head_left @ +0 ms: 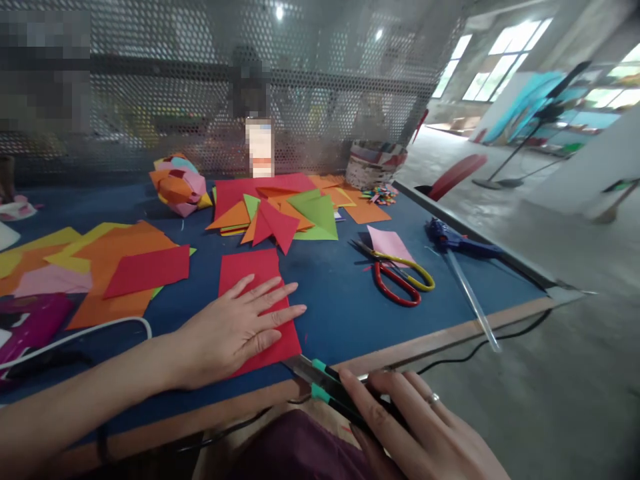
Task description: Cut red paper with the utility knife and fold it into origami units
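Observation:
My left hand (235, 331) lies flat with fingers spread on a red paper sheet (253, 270) on the blue table (340, 300). My right hand (420, 433) is closed around a pair of scissors with teal handles (320, 380), held at the table's near edge. The blades point left toward the lower right corner of the red sheet and touch or nearly touch it.
A pile of red, orange and green folded triangles (280, 213) sits behind the sheet. Loose orange, yellow and red sheets (115, 267) lie left. Red-and-yellow scissors (400, 277), a pink sheet (387, 243) and a blue glue gun (453, 241) lie right. A mesh screen (200, 80) backs the table.

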Available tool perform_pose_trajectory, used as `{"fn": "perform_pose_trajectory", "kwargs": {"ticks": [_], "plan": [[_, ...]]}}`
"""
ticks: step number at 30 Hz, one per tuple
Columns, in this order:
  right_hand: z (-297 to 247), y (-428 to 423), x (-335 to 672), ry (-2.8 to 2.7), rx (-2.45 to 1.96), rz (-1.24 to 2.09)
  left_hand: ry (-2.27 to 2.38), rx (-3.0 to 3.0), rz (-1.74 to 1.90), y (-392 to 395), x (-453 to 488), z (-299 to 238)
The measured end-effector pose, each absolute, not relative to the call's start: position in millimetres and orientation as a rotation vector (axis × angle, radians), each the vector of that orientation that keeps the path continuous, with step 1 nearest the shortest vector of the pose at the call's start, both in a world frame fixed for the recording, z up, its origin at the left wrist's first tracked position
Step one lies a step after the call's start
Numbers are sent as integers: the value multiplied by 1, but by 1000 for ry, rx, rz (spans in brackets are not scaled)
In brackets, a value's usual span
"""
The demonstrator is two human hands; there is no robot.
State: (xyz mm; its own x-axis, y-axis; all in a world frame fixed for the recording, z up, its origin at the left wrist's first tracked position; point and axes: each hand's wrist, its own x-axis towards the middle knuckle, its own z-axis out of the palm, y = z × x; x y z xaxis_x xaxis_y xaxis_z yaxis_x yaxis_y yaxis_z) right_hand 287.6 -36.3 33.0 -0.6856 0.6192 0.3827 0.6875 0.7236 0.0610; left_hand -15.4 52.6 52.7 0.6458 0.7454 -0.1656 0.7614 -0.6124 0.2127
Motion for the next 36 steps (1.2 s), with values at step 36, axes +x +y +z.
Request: {"fn": "perform_pose_trajectory", "kwargs": {"ticks": [36], "plan": [[52,-64,247,-2410,-1229,83,1175,2634,-28,63,-19,44]]}}
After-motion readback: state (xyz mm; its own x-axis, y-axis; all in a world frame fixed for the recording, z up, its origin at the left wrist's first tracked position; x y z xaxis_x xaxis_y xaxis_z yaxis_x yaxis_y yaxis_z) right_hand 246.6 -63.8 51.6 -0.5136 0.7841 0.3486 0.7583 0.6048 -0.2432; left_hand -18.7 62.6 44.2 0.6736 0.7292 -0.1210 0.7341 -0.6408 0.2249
